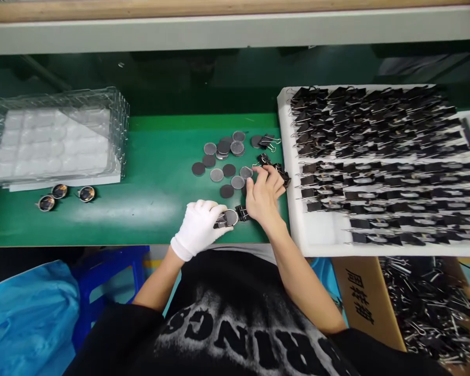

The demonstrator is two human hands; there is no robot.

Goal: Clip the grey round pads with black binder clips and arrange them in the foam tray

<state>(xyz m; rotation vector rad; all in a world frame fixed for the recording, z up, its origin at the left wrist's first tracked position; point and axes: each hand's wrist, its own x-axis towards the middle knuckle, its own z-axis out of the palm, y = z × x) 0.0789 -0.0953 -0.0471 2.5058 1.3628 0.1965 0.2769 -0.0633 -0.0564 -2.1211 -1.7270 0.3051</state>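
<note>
My left hand (199, 225), in a white glove, pinches a round disc (231, 218) with a black binder clip beside it, near the front edge of the green table (156, 156). Bare, my right hand (264, 194) rests to the right with fingers bent over the table. Its fingertips lie by black binder clips (285, 176) and grey discs; whether it grips one is hidden. Another black clip (242, 213) sits between both hands. Beyond them several grey and black discs (223, 146) are scattered, some overlapping. One more clip (267, 142) lies at the back right.
A white foam tray (303, 230) on the right holds rows of black clips. Clear plastic trays (55, 138) are stacked at the left, with round pieces (86, 194) in front. Below right, a cardboard box (366, 297) holds many clips. A blue stool (109, 277) stands below left.
</note>
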